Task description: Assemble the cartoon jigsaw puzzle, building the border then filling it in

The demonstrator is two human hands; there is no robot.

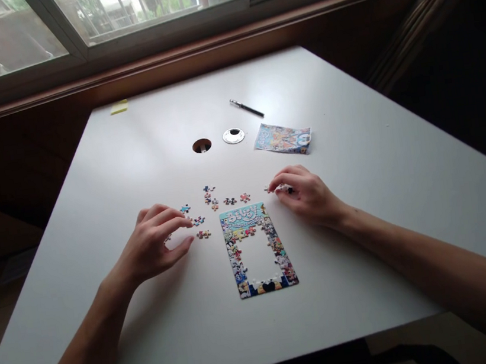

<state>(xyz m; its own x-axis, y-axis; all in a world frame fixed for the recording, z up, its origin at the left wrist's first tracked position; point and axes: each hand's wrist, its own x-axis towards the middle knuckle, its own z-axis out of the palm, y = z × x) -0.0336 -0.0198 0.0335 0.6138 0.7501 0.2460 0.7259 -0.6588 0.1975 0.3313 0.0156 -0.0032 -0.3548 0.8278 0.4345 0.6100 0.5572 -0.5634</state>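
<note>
A puzzle board (pixel 265 289) with a picture border and a gap in its middle lies flat in front of me; joined pieces line the inside of its frame. To its left, my left hand (pixel 156 241) hovers low with thumb and fingers apart, close to loose puzzle pieces (pixel 204 234). Some pieces there are partly hidden behind the fingers. On the right, my right hand (pixel 305 194) curls loosely over a few white and black puzzle pieces (pixel 289 189), a gap showing between thumb and index finger. Whether the fingertips touch them is unclear.
Several more loose pieces (pixel 210 198) lie beyond the board. Farther back are a crumpled printed wrapper (pixel 283 139), a black pen (pixel 246 108), a round metal cover (pixel 234 136) and a hole (pixel 202 146) in the white table (pixel 354 310). A yellow note (pixel 119 107) sits at the far-left edge.
</note>
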